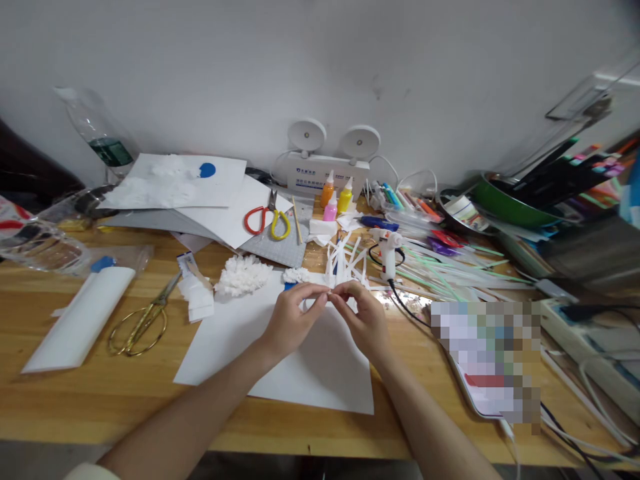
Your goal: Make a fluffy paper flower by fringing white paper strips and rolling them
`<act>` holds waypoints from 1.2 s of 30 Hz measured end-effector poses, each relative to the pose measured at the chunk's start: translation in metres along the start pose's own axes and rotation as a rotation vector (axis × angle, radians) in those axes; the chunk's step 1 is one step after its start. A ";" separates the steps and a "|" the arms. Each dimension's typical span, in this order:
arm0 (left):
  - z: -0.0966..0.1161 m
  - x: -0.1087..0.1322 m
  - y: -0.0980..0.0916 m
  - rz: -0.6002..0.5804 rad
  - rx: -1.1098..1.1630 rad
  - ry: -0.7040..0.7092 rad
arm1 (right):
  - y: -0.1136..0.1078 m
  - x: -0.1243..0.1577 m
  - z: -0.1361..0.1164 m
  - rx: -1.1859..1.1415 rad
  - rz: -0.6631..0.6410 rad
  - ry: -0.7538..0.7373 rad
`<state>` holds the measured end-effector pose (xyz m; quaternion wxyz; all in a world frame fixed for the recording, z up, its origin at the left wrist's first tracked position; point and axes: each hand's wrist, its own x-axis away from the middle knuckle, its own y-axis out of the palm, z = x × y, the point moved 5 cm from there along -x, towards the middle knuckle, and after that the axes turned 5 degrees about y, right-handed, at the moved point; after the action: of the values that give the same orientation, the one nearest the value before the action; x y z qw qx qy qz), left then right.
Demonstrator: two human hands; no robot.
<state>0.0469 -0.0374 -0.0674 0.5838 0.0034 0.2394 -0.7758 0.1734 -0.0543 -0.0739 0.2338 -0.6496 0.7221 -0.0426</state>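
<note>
My left hand (293,317) and my right hand (363,313) meet over a white sheet of paper (300,360) on the wooden table (100,393). Both pinch a small white paper strip (327,295) between their fingertips. Just beyond them stand several cut white paper strips (345,257). A white fringed paper flower (243,275) and a smaller one (297,274) lie to the left of the strips.
Gold scissors (143,320) and a rolled white sheet (83,317) lie left. Red-and-yellow scissors (267,220), paint bottles (336,197), a white glue gun (387,250) with cord, straws (450,267) and pens sit behind. A phone (487,360) and cables lie right.
</note>
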 end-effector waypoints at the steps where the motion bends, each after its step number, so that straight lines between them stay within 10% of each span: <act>1: 0.000 0.000 0.000 0.004 0.005 0.001 | -0.001 0.000 -0.001 0.014 0.015 -0.003; 14: 0.000 0.000 0.001 0.033 0.040 0.029 | -0.003 0.009 -0.011 0.187 0.270 -0.177; 36: 0.000 -0.001 -0.001 0.031 -0.027 -0.007 | 0.002 0.002 -0.010 0.116 0.083 -0.098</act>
<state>0.0461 -0.0360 -0.0667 0.5966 -0.0036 0.2477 -0.7634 0.1678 -0.0584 -0.0663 0.3078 -0.6058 0.7324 -0.0428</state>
